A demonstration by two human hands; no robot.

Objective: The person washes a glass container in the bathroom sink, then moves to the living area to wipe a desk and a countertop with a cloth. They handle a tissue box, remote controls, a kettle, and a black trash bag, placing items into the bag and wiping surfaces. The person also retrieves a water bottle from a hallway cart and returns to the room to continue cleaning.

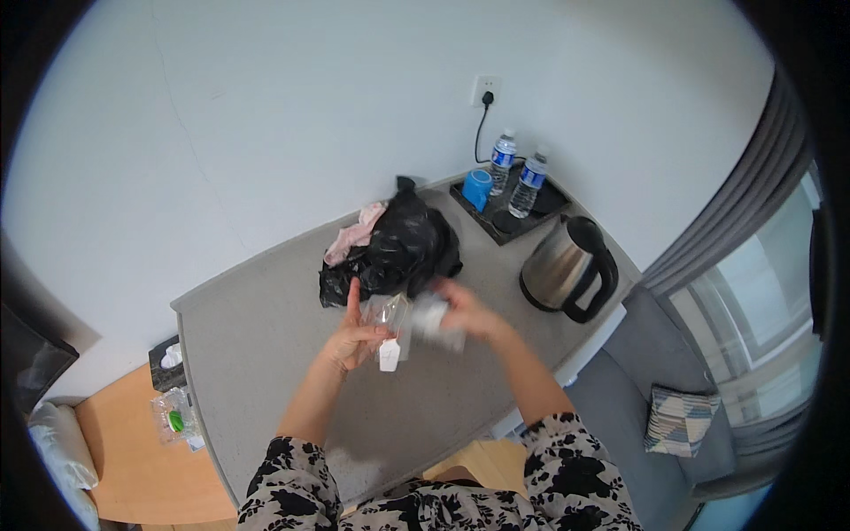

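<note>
My left hand holds a clear plastic bag between thumb and fingers, its index finger pointing up. A white tag hangs at the bag's lower end. To the right, my right hand is blurred and grips a whitish, see-through item, perhaps another small plastic bag. Both hands are above the grey tabletop. Just beyond them lies a black plastic bag, bunched up, with a pink cloth against its left side.
At the back right, a black tray carries a blue cup and two water bottles. A steel electric kettle stands at the right edge. Lower left, a tissue box and a clear plastic container rest on a wooden surface.
</note>
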